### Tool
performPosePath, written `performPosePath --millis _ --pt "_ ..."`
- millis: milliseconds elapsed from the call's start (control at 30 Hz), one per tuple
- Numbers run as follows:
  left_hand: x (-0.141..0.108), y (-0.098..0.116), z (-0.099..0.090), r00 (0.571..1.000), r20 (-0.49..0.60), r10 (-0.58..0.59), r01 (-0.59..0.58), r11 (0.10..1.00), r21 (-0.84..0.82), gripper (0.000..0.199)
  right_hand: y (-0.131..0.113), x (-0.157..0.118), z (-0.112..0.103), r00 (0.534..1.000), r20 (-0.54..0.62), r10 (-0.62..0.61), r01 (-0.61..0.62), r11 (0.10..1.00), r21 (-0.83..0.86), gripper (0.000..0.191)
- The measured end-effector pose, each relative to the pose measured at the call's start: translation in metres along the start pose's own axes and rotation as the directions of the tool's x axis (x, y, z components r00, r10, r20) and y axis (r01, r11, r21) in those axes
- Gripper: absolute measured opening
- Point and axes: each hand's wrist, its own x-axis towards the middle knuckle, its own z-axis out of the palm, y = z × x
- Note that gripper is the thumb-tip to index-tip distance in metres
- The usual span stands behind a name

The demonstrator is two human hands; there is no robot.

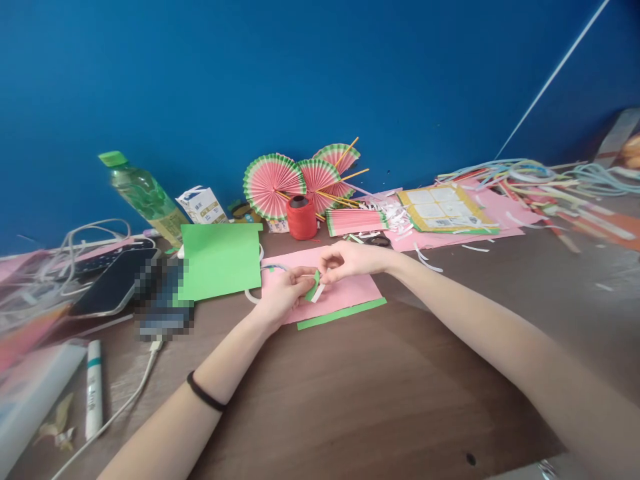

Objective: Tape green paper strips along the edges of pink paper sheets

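Over a pink paper sheet [350, 287], my left hand [285, 291] pinches a small green paper strip [313, 287]. My right hand [345, 261] has its thumb and fingertips closed on a narrow white strip [319, 293] at the green strip's edge; it looks like tape backing, though whether the two are still joined I cannot tell. Along the near edge of the pink sheet lies a long green paper strip [343, 313]. A green paper sheet [225, 260] is to the left of my left hand. Behind my hands stands a red thread spool [301, 220].
Pleated watermelon paper fans [274, 185] lean at the blue wall, beside white paper scraps [395, 217] and a yellow packet [447, 208]. At left are a green-capped bottle [145, 197], a phone [115, 283], a marker [94, 390] and a white cable [133, 393]. Coloured strips [530, 175] lie far right.
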Motion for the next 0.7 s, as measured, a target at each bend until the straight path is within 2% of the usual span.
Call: performPosePath --millis 133,400,533,700 --pt "0.001 -0.002 -0.002 0.999 0.042 -0.008 0.007 0.999 0.032 0.024 -0.003 0.003 0.005 1.0 -0.03 -0.005 0.003 0.996 -0.085 0.019" --pt "0.001 -0.001 0.0 0.999 0.026 -0.026 0.025 0.999 0.044 0.024 0.001 0.004 0.005 0.999 -0.042 0.013 -0.017 0.996 -0.087 0.023" --pt "0.001 -0.001 0.001 0.999 -0.008 -0.035 0.035 0.999 0.016 0.027 0.004 0.002 0.0 1.0 -0.023 0.006 -0.006 1.0 -0.022 0.021" --pt "0.001 -0.002 0.0 0.999 0.006 -0.034 0.034 0.999 -0.006 0.023 0.006 -0.001 -0.005 0.998 -0.068 -0.005 0.012 0.994 0.112 0.023"
